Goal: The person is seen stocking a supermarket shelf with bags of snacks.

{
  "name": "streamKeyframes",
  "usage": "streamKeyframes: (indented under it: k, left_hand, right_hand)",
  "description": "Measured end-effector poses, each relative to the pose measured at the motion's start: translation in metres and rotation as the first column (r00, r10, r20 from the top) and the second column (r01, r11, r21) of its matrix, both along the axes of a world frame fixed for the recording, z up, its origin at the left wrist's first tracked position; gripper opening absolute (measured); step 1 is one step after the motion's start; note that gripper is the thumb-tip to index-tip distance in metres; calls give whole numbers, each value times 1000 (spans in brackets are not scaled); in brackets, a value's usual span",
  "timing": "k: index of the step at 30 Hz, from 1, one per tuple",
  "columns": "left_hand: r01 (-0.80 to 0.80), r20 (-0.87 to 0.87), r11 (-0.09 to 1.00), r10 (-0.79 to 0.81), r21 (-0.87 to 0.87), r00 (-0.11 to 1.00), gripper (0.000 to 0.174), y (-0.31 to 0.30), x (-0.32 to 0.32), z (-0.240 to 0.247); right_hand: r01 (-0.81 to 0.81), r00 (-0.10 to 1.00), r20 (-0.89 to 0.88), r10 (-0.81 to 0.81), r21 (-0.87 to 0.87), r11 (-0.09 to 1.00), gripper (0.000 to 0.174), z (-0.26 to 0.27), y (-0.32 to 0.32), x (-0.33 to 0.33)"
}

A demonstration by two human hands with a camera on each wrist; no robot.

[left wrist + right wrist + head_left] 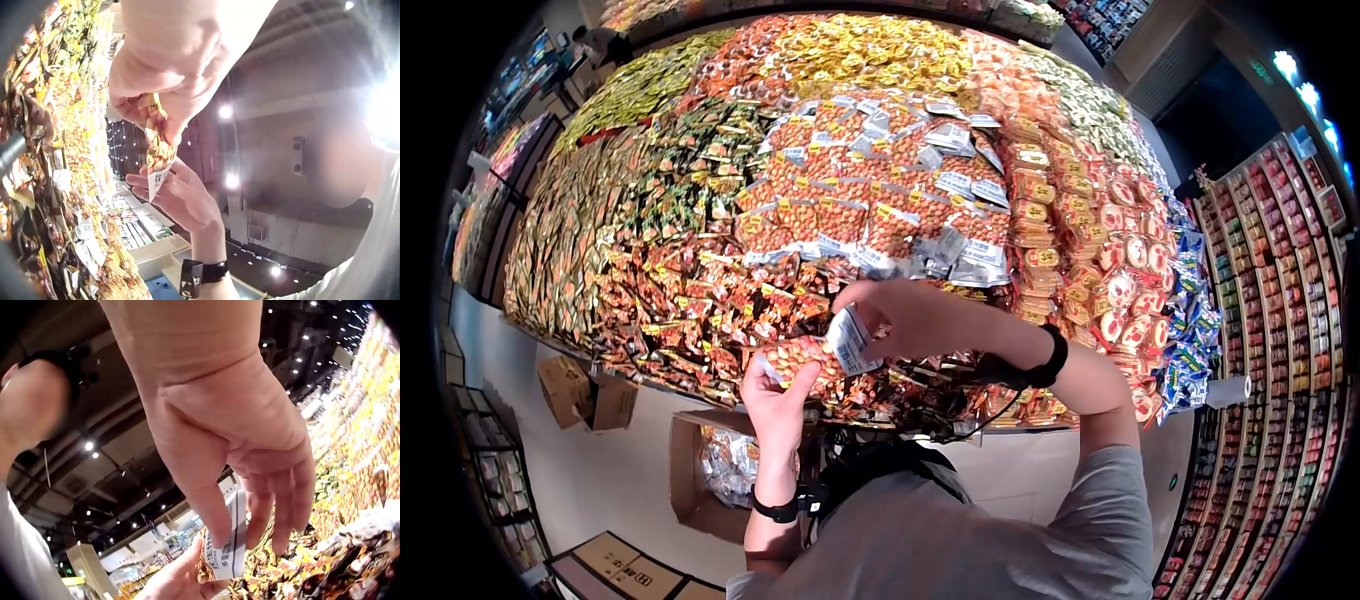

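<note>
My left hand (775,405) grips one end of a clear packet of round brown nuts (798,352), its thumb across the front. In the left wrist view this hand (165,78) pinches the packet (160,153), and its white printed end points down. My right hand (900,318) is at the packet's white end (850,340). Seen from the right wrist, the hand (237,437) has its thumb against the white label (232,540), with fingers spread on the other side. Those fingers look straight in the left wrist view; whether they touch the packet is unclear.
A wide display (880,215) of packaged snacks in sorted heaps lies before me, with similar nut packets in its middle. An open carton (690,480) with clear packets stands below its front edge; another box (565,390) is further left. Tall stocked shelves (1270,330) stand right.
</note>
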State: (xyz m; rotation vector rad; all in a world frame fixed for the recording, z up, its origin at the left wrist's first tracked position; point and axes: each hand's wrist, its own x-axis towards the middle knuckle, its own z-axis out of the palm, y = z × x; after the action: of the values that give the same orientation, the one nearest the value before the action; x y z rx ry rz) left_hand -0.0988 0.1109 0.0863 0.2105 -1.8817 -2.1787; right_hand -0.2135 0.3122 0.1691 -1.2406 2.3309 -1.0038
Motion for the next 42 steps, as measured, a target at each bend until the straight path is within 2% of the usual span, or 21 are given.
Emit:
streamKeyframes:
  k: [1, 3, 5, 7, 9, 10, 11, 13, 15, 17, 19, 21, 22, 23, 25, 27, 29, 33, 36, 41, 42]
  left_hand:
    - [43, 13, 995, -42, -87, 999, 18, 0, 0, 3]
    - [127, 29, 988, -125, -90, 992, 22, 3, 1, 12]
    - [100, -32, 982, -106, -161, 994, 32, 9, 1, 14]
    - [50, -84, 999, -49, 7, 995, 41, 15, -4, 15]
    - [38, -116, 998, -32, 53, 993, 39, 10, -7, 8]
    - [23, -80, 999, -21, 26, 997, 37, 7, -5, 7]
    - [5, -44, 1000, -5, 0, 999, 34, 2, -1, 3]
    - [-2, -27, 1000, 2, -11, 1000, 29, -4, 6, -3]
    - [-36, 21, 999, 36, 2, 999, 25, -10, 12, -19]
    - [-35, 28, 999, 34, 29, 999, 23, -13, 20, -26]
    - [-115, 93, 992, 109, 53, 990, 20, -16, 28, -29]
    - [-137, 107, 987, 128, 80, 986, 19, -21, 37, -32]
    - [-165, 135, 982, 153, 87, 979, 18, -26, 42, -36]
    - [-193, 164, 977, 176, 95, 971, 18, -29, 46, -38]
    - [-242, 180, 964, 220, 110, 959, 17, -30, 51, -38]
    - [-243, 172, 957, 216, 160, 961, 17, -33, 56, -41]
    - [-256, 190, 949, 221, 186, 957, 17, -31, 59, -40]
    - [-222, 191, 963, 192, 151, 963, 17, -29, 59, -46]
    - [-164, 196, 977, 137, 133, 971, 13, -28, 58, -39]
    - [-127, 203, 970, 84, 208, 976, 23, -35, 55, -56]
    - [-123, 209, 969, 77, 215, 975, 25, -35, 54, -57]
  right_hand:
    - [-65, 978, -205, 34, -148, 987, 58, -1, -4, 3]
    - [-160, 987, 51, 153, 199, 967, 52, 11, -7, 10]
    - [-125, 990, -29, 135, 241, 962, 47, 7, -7, 11]
    - [-86, 986, -112, 121, 282, 956, 42, -4, 0, 1]
    - [-80, 909, -416, 22, -124, 989, 26, -14, 23, -26]
    - [157, 972, -120, -201, -298, 941, 20, -5, 30, -39]
    - [415, 909, 212, -358, -384, 825, 17, 4, 39, -55]
    - [589, 781, 55, -622, -398, 704, 17, -4, 74, -103]
    - [787, 598, 342, -725, -421, 451, 20, -18, 95, -144]
    - [884, 455, 390, -801, -307, 352, 26, -47, 118, -191]
    - [895, 434, 371, -821, -283, 345, 30, -87, 128, -234]
    - [939, 303, -21, -953, -162, 303, 35, -103, 120, -251]
    - [931, 365, 149, -919, -64, 360, 40, -103, 118, -249]
    - [928, 372, 156, -915, -66, 367, 40, -103, 113, -250]
    - [872, 475, -47, -879, 159, 463, 40, -99, 106, -248]
    - [852, 520, -117, -846, 143, 504, 42, -96, 101, -237]
    - [875, 481, -323, -815, 109, 472, 41, -88, 96, -228]
    - [879, 459, -408, -789, 78, 471, 44, -60, 113, -218]
    - [834, 539, -382, -751, 120, 538, 40, -34, 130, -198]
    - [685, 681, -319, -659, -43, 728, 39, 35, 132, -97]
    - [702, 670, -292, -682, -51, 711, 38, 46, 126, -72]
